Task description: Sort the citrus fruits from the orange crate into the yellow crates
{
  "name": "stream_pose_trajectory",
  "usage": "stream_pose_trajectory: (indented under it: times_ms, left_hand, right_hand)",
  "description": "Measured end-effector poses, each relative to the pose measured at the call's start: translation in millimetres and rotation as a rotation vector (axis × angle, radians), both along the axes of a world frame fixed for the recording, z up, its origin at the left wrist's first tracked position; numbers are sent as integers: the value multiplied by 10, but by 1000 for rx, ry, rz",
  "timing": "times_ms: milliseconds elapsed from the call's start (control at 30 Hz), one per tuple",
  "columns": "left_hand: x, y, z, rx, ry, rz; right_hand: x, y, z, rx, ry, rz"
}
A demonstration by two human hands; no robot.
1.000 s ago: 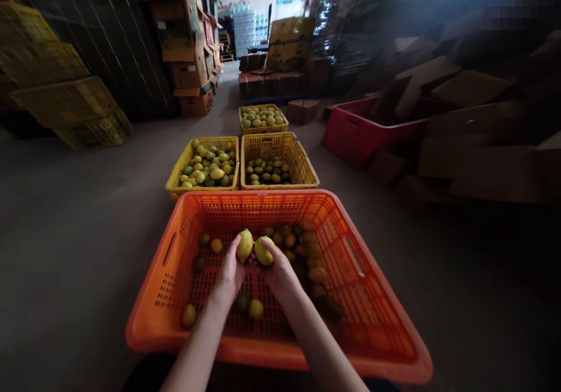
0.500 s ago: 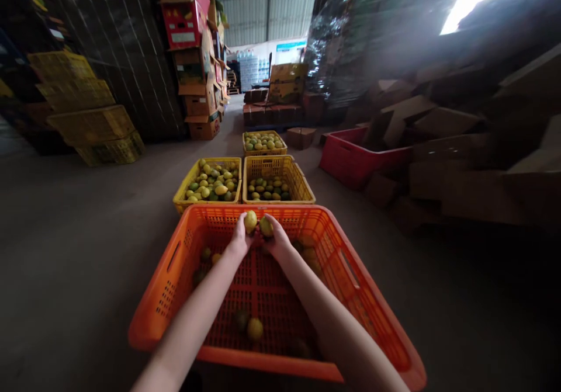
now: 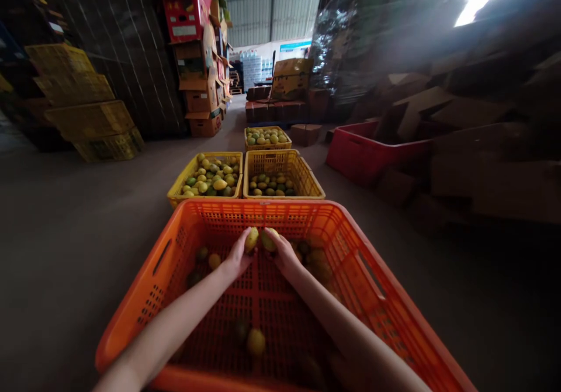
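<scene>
My left hand [image 3: 240, 256] is closed round a yellow, lemon-like fruit [image 3: 251, 239] above the far part of a large orange plastic crate [image 3: 175, 231]. Just to its right, my right hand [image 3: 284, 255] grips a greener fruit [image 3: 269, 240] of the same kind, fingers mostly hidden behind it. Inside the crate, a yellow fruit [image 3: 256, 342] and a dark one [image 3: 241, 332] lie near the front. A few more fruits [image 3: 214, 261] rest along the left wall, and others [image 3: 318, 263] sit in shadow on the right.
Beyond the orange crate stand a yellow crate heaped with fruit [image 3: 175, 188], a part-filled one [image 3: 309, 184] and a smaller full one [image 3: 267, 146]. A red crate [image 3: 350, 152] and cardboard lie right. Stacked yellow crates [image 3: 87, 117] and boxes [image 3: 204, 100] stand left.
Both hands have come lower and nearer into the orange crate, each still holding its fruit. The view has shifted slightly, so the crate looks larger.
</scene>
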State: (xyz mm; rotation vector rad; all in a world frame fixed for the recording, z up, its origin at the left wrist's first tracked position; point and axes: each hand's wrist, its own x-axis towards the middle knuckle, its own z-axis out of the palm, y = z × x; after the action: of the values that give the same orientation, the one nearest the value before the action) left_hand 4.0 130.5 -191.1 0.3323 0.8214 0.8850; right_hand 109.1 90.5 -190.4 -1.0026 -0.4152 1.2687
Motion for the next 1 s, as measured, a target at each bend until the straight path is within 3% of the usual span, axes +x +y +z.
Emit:
stream_pose_trajectory:
  times_ms: [100, 233, 333, 467, 567, 833, 1000]
  left_hand:
    - [-15, 39, -68, 8, 40, -75]
    - [-50, 77, -105, -36, 59, -36]
    - [-87, 113, -88, -69, 71, 8]
    - [-169, 182, -31, -73, 26, -47]
    - [-226, 201, -2, -26, -4, -81]
    - [-221, 82, -13, 19, -27, -121]
    - [-223, 0, 3, -9, -57, -139]
  right_hand:
    - [41, -49, -13, -76, -80, 33]
    - [73, -68, 48, -203, 64, 125]
    - [92, -57, 87, -225, 139, 88]
    - [105, -71, 128, -264, 204, 95]
    - [88, -112, 179, -251, 231, 159]
    - [52, -156, 269, -209, 199, 146]
    - [82, -118, 210, -198, 207, 38]
